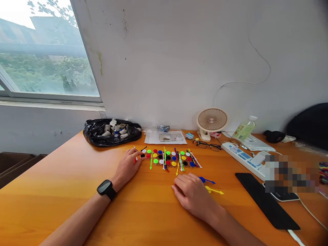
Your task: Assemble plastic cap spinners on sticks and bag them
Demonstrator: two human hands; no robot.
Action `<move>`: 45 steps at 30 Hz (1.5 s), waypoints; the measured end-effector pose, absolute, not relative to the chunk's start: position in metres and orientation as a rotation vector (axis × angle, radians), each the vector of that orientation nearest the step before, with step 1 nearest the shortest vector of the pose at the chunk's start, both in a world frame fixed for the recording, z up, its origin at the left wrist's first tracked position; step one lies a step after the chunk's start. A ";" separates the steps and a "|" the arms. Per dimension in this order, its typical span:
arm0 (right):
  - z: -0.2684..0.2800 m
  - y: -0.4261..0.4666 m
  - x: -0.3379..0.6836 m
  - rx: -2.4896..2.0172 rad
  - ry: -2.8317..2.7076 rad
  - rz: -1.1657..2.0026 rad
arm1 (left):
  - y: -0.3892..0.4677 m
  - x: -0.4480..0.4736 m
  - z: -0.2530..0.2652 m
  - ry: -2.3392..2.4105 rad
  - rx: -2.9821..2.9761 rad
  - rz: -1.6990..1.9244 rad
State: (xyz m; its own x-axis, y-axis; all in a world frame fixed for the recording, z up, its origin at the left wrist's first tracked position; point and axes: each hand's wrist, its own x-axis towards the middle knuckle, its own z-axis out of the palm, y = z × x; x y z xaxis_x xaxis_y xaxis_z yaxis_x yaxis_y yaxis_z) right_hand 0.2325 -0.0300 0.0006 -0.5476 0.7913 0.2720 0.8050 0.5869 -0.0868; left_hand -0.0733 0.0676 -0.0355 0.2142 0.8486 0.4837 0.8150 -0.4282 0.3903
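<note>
Left hand (pixel 128 166), black smartwatch (pixel 105 187) on wrist: fingertips at a black disc (pixel 142 155), left end of the multicoloured discs (pixel 174 164). Right hand (pixel 192 192) palm down, loosely curled; blue arrow (pixel 203 179) and yellow arrow (pixel 209 189) beside it. Behind: clip-on fan (pixel 212 120), eyeglasses (pixel 215 147), black plastic bag (pixel 91 135).

- The right hand (pixel 193 193) partly hides the blue arrow (pixel 208 181) and the yellow arrow (pixel 216 191).
- A pixelated patch (pixel 292 174) obscures part of the black device (pixel 285 196).
- The left edge crops the window (pixel 48 68).
</note>
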 end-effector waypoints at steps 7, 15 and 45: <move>0.001 -0.030 0.231 -1.293 -2.242 0.211 | 0.038 -0.049 -0.016 1.436 2.446 1.301; -0.008 -0.022 0.232 -1.299 -2.111 0.422 | -0.004 -0.008 -0.012 0.781 2.725 0.765; -0.015 -0.017 0.223 -1.255 -1.945 0.940 | 0.005 -0.011 -0.017 0.834 2.498 0.782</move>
State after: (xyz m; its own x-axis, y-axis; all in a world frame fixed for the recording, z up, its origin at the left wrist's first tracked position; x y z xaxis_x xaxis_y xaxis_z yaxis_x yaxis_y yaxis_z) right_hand 0.2231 -0.0172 -0.0145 -0.3458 0.9297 0.1266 0.4781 0.2907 -0.8288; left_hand -0.0110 0.0049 -0.0170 0.6669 0.6405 0.3808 0.4218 -0.7458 0.5156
